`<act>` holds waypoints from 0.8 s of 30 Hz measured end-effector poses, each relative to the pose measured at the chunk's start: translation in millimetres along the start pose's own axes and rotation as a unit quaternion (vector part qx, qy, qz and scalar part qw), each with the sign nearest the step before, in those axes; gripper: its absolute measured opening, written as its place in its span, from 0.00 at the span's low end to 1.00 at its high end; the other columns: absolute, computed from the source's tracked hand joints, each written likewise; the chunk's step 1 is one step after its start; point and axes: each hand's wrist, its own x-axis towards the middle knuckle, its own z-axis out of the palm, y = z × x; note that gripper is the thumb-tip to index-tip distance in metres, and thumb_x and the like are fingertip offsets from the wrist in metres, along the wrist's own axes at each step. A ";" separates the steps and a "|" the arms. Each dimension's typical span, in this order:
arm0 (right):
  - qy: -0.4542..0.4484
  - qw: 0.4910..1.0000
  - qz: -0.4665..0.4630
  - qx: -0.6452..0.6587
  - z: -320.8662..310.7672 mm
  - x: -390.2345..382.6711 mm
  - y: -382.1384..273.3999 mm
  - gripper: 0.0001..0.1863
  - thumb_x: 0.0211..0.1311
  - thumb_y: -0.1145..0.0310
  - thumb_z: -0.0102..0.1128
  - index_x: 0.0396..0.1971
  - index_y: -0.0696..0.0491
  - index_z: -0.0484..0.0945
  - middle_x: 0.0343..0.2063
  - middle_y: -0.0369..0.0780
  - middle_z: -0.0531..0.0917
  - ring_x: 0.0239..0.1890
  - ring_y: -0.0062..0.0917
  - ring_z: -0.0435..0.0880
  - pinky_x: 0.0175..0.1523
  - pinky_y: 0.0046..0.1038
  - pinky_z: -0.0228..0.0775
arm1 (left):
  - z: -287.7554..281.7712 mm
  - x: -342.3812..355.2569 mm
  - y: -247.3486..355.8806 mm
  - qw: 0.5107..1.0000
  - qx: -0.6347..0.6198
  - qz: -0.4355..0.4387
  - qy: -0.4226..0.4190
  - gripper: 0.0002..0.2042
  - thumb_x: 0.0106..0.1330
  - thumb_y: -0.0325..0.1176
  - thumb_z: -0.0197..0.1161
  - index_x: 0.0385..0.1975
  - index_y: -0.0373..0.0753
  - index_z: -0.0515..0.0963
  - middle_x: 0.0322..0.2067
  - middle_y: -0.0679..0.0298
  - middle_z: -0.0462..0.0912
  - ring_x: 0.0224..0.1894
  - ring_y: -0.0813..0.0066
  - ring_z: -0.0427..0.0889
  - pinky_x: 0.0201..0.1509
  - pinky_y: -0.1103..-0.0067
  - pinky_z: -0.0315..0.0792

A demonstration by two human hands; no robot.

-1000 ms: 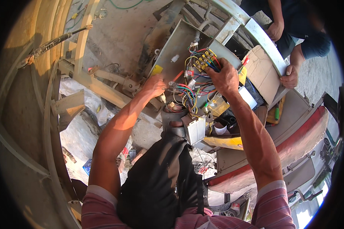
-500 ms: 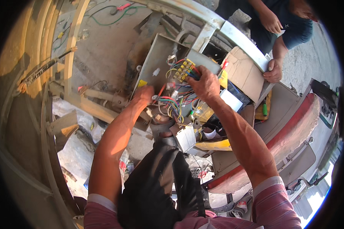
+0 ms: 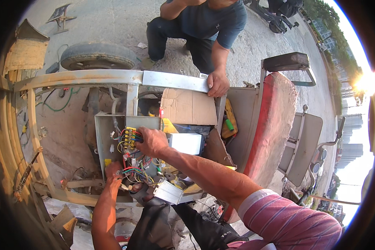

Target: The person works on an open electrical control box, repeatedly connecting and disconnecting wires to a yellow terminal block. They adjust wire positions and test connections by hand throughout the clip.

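Note:
My right hand (image 3: 154, 142) is closed at the right side of a yellow terminal block (image 3: 130, 138), which has coloured wires running into it. The block is held over an open grey metal box (image 3: 103, 128) in the vehicle frame. My left hand (image 3: 113, 171) is curled at the box's near left corner, beside a bundle of coloured wires (image 3: 138, 171); what its fingers hold is hidden. A finned silver controller (image 3: 168, 192) lies near my knees, with wires around it. Another finned silver unit (image 3: 185, 143) sits to the right of my right hand.
A co-worker crouches across the frame, one hand (image 3: 218, 83) on its silver rail (image 3: 175, 80). Cardboard (image 3: 188, 106) covers part of the bay. On the right stand a red-edged seat (image 3: 267, 125) and a yellow case (image 3: 228, 121). A tyre (image 3: 98, 56) lies beyond the rail.
The view has turned, showing more of the co-worker and the street. My right hand stays at the terminal block, and my left stays by the wires. The co-worker's hand remains on the rail.

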 end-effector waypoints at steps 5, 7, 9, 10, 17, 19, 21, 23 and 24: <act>0.005 1.000 -0.006 -0.003 -1.7 -0.7 -1.6 0.22 0.60 0.56 0.69 0.51 0.52 0.84 0.42 0.51 0.91 0.48 0.50 0.90 0.56 0.49 0.81 | -6.2 -5.0 0.7 1.000 -0.014 -0.015 -0.002 0.09 0.59 0.38 0.76 0.30 0.40 0.92 0.35 0.49 0.92 0.43 0.47 0.93 0.45 0.58 0.88; 0.010 1.000 -0.013 -0.005 -2.4 -1.0 -2.5 0.22 0.60 0.56 0.69 0.50 0.52 0.84 0.41 0.51 0.91 0.47 0.50 0.90 0.56 0.49 0.81 | -6.8 -6.8 -0.8 1.000 -0.014 -0.011 -0.002 0.09 0.58 0.39 0.77 0.30 0.40 0.92 0.35 0.49 0.92 0.43 0.47 0.93 0.45 0.58 0.87; 0.009 1.000 -0.011 -0.001 -2.8 -1.0 -2.5 0.22 0.60 0.56 0.69 0.50 0.53 0.84 0.41 0.51 0.91 0.47 0.50 0.90 0.56 0.49 0.81 | -6.3 -7.4 -3.1 1.000 -0.010 -0.006 0.001 0.10 0.56 0.39 0.78 0.30 0.40 0.92 0.34 0.49 0.92 0.43 0.46 0.93 0.45 0.57 0.87; 0.007 1.000 -0.006 0.002 -2.8 -1.2 -2.3 0.22 0.60 0.56 0.69 0.49 0.53 0.84 0.41 0.51 0.91 0.47 0.50 0.90 0.56 0.49 0.81 | -5.7 -8.9 -4.6 1.000 -0.020 -0.002 0.004 0.10 0.56 0.40 0.79 0.30 0.40 0.92 0.34 0.48 0.92 0.42 0.46 0.93 0.44 0.57 0.87; 0.004 1.000 -0.011 0.004 -2.5 -0.8 -1.5 0.22 0.60 0.56 0.70 0.49 0.53 0.84 0.40 0.51 0.91 0.46 0.51 0.90 0.54 0.50 0.81 | -14.4 -17.3 -7.0 0.998 -0.068 0.009 0.014 0.15 0.56 0.43 0.81 0.34 0.39 0.89 0.37 0.47 0.91 0.46 0.41 0.90 0.47 0.54 0.85; 0.000 1.000 -0.012 0.005 -2.9 -1.0 -0.9 0.22 0.60 0.55 0.70 0.50 0.53 0.84 0.40 0.51 0.91 0.46 0.51 0.90 0.54 0.50 0.81 | -21.3 -19.5 -4.6 0.996 -0.085 0.002 0.008 0.17 0.57 0.44 0.81 0.38 0.39 0.87 0.38 0.47 0.91 0.47 0.40 0.89 0.48 0.52 0.84; 0.003 1.000 -0.016 0.007 -2.9 -0.9 -0.4 0.22 0.61 0.55 0.70 0.50 0.53 0.83 0.40 0.51 0.91 0.46 0.51 0.90 0.54 0.50 0.81 | -27.8 -20.5 0.1 0.994 -0.109 -0.025 0.008 0.19 0.57 0.44 0.81 0.41 0.39 0.87 0.39 0.46 0.91 0.48 0.39 0.89 0.48 0.51 0.83; 0.005 1.000 -0.017 0.008 -2.2 -1.4 0.3 0.23 0.61 0.55 0.70 0.51 0.53 0.83 0.40 0.51 0.91 0.46 0.51 0.90 0.54 0.50 0.81 | -33.3 -21.6 2.7 0.990 -0.136 -0.031 -0.003 0.19 0.59 0.42 0.80 0.44 0.39 0.85 0.41 0.44 0.90 0.49 0.37 0.88 0.50 0.51 0.83; 0.005 1.000 -0.019 0.007 -1.8 -1.4 0.7 0.23 0.61 0.55 0.71 0.51 0.53 0.83 0.41 0.51 0.91 0.46 0.51 0.90 0.55 0.50 0.81 | -35.1 -22.7 3.1 0.989 -0.146 -0.023 -0.008 0.19 0.59 0.42 0.80 0.44 0.39 0.85 0.41 0.44 0.90 0.49 0.36 0.88 0.50 0.51 0.83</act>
